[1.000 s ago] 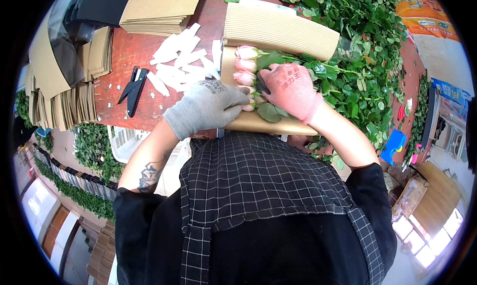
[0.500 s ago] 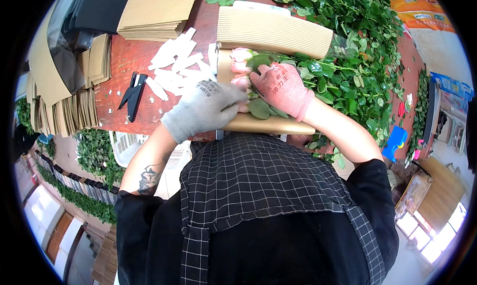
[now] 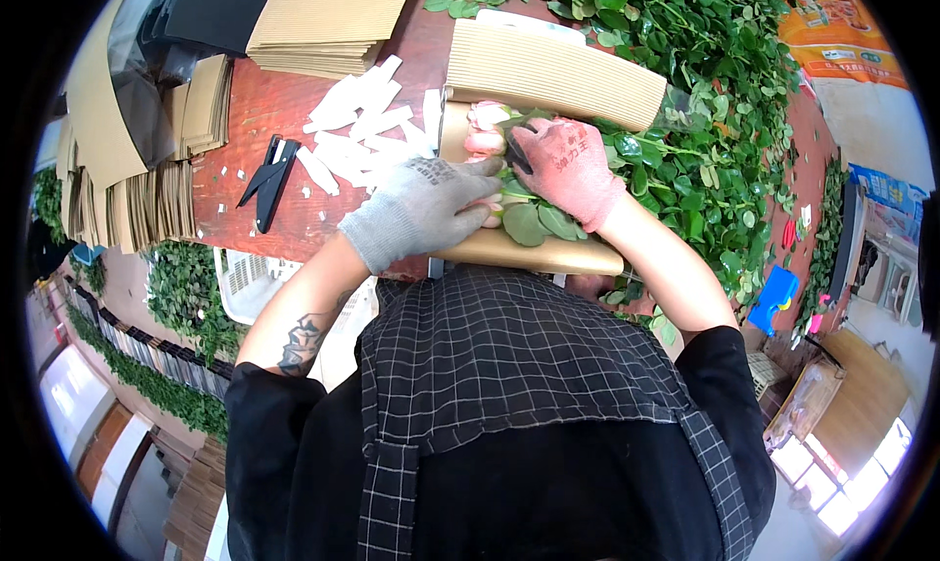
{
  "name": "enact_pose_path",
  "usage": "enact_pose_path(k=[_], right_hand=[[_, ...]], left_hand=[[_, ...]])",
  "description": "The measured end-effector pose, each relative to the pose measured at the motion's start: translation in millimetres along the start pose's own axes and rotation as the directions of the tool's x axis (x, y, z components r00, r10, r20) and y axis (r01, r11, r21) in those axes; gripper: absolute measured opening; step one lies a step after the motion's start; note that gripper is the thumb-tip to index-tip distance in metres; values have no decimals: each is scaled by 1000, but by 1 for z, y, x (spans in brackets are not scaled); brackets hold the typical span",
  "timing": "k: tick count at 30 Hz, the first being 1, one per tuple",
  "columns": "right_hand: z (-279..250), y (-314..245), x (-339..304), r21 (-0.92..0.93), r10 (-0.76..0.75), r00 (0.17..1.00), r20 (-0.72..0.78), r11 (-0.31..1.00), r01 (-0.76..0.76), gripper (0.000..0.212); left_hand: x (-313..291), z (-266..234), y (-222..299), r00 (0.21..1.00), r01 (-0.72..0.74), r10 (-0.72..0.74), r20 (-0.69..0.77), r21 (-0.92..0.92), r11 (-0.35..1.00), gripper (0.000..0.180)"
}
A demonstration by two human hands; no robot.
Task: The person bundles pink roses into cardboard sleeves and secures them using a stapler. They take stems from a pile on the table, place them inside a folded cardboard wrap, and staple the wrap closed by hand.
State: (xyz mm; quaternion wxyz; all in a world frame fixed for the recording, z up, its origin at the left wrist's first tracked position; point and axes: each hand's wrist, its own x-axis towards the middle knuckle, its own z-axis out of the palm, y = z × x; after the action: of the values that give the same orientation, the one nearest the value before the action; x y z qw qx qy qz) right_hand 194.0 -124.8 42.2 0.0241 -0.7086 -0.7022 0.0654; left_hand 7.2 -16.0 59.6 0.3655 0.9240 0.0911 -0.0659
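Several pink roses (image 3: 485, 143) lie side by side on a tan wrapping sheet (image 3: 548, 253), heads to the left and green leaves to the right. My left hand (image 3: 421, 204), in a grey glove, closes its fingers round the lower rose heads and partly covers them. A pink glove with dark fingertips is on my right hand (image 3: 568, 169); its curled fingers grip the roses just behind the heads, though the exact hold is hidden. Broad rose leaves (image 3: 534, 222) stick out beneath it. Corrugated cardboard (image 3: 553, 71) stands along the sheet's far side.
White paper strips (image 3: 362, 120) lie loose on the red table (image 3: 245, 184), with a black stapler (image 3: 271, 184) beside them. Stacked brown cardboard (image 3: 323, 23) is at the back left. Leafy stems (image 3: 705, 150) cover the right side. A blue object (image 3: 775, 300) lies at the right edge.
My left hand has shifted slightly right, its fingers now stretched over the lower rose heads. The right hand's fingers have curled in closer to the roses. The whole view has shifted a little.
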Motion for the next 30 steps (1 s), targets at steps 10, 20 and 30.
enact_pose_path(k=[10, 20, 30], right_hand=[[-7, -4, -2, 49, 72, 997, -29, 996, -70, 24], [-21, -1, -8, 147, 211, 976, -46, 968, -202, 33], [-57, -5, -47, 446, 381, 900, -210, 857, -259, 27]], left_hand=[[9, 4, -11, 993, 7, -7, -120, 2, 1000, 40], [-6, 14, -49, 956, 94, -118, -270, -99, 991, 55], [-7, 29, -60, 975, 41, -35, -221, 24, 999, 83]])
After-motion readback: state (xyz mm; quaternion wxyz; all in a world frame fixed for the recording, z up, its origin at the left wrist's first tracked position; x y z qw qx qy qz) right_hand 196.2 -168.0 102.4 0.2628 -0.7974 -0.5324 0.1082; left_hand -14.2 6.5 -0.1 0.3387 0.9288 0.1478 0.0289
